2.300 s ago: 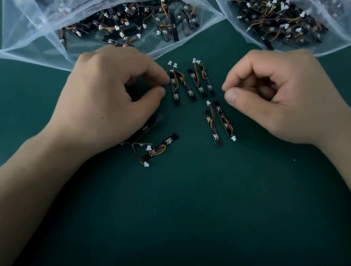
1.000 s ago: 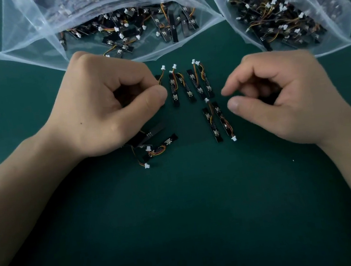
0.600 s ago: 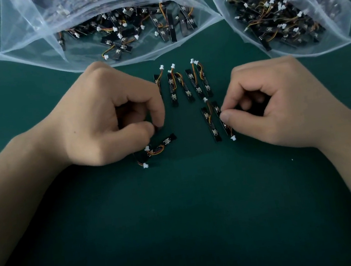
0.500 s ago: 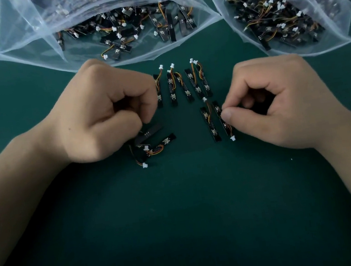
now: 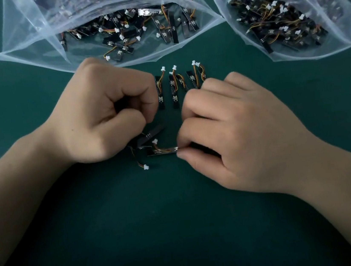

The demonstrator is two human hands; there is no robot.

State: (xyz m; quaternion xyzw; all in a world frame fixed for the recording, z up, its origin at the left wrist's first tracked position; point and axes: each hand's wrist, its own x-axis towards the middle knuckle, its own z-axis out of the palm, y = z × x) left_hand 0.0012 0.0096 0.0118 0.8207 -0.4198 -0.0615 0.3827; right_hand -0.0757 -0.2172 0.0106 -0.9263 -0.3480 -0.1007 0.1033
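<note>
Small black circuit strips with orange wires and white plugs lie on a green mat (image 5: pixel 181 221). A row of them (image 5: pixel 173 90) stands side by side between my hands. My right hand (image 5: pixel 233 138) pinches the end of one strip (image 5: pixel 162 151) between thumb and forefinger, low on the mat. My left hand (image 5: pixel 105 117) is curled into a fist with its fingertips just above another loose strip (image 5: pixel 150 136); I see nothing held in it. A white plug on a wire (image 5: pixel 146 166) lies below that strip. My right hand covers part of the row and the strips below it.
Two open clear plastic bags full of the same strips lie at the back: a wide bag (image 5: pixel 31 47) on the left, a second bag (image 5: pixel 339 28) on the right. Green mat stretches toward the near edge.
My right hand has moved left and down across the mat and now pinches the loose strip near my left hand, covering the two strips it touched before. My left hand has barely shifted.
</note>
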